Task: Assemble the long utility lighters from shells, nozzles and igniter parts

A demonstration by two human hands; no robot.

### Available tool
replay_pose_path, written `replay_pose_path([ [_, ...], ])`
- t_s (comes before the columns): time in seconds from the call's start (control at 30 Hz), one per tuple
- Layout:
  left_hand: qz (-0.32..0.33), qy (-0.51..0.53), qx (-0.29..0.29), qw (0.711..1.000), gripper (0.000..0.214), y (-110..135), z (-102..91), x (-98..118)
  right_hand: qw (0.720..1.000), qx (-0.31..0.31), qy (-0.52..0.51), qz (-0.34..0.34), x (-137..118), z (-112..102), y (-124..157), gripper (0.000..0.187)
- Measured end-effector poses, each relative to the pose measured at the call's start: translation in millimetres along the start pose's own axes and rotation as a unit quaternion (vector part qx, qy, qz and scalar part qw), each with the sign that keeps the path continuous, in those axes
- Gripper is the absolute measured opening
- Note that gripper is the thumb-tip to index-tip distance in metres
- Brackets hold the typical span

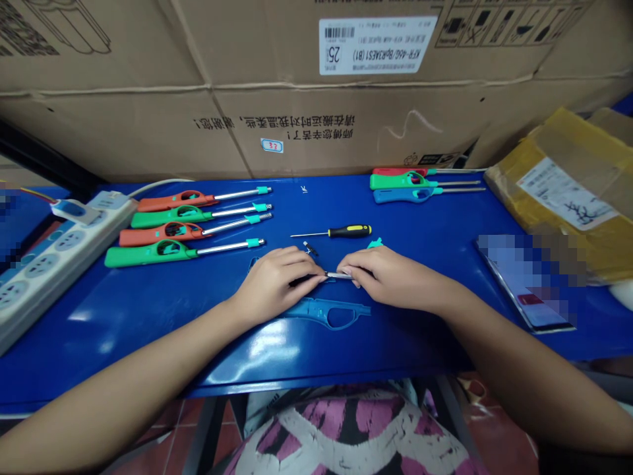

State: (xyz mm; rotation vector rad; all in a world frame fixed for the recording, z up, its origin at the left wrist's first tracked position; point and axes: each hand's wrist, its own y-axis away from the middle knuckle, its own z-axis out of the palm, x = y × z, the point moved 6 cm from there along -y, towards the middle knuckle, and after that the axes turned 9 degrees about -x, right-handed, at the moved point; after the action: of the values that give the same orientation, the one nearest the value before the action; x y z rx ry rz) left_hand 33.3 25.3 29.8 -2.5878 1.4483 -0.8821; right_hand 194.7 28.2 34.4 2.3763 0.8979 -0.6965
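Both my hands meet at the middle of the blue table [148,316]. My left hand [275,280] is curled shut over dark inner parts of a taken-apart lighter. My right hand [383,274] pinches the end of a thin metal tube [337,275] that runs between the two hands. A blue lighter shell half [330,311] lies flat just in front of my hands. A black-and-yellow screwdriver [346,231] lies just beyond them, with a small dark part [310,248] and a teal cap [374,243] near it.
Several orange and green long lighters [182,231] lie in a row at the left. Three more lighters [415,185] lie at the back right. A white power strip [44,264] is at the far left, a phone [524,284] and a yellow parcel [568,191] at the right. Cardboard boxes [297,86] wall off the back.
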Motion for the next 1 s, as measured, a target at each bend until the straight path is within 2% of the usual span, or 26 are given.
replay_pose_path([
  [0.1,-0.001,0.002,-0.001,1.0,0.015,0.3,0.2,-1.2,0.998,0.002,-0.058,0.001,0.5,-0.5,2.2,0.014],
  [0.27,0.004,0.0,0.001,1.0,0.014,0.3,0.6,-1.1,0.995,-0.025,-0.093,0.019,1.9,1.4,4.5,0.014],
  [0.6,0.002,0.014,0.042,0.999,0.012,2.6,-5.2,-0.4,0.997,0.003,-0.079,0.006,-0.4,-2.7,5.3,0.017],
  [0.73,0.011,-0.007,0.062,0.998,0.021,3.5,-8.5,-0.4,0.997,0.012,-0.076,-0.002,-1.8,-3.8,6.2,0.016],
  [1.0,0.051,-0.06,0.07,0.994,0.013,4.1,-11.5,4.1,0.998,0.009,-0.066,-0.018,-5.0,-2.9,7.1,0.017],
])
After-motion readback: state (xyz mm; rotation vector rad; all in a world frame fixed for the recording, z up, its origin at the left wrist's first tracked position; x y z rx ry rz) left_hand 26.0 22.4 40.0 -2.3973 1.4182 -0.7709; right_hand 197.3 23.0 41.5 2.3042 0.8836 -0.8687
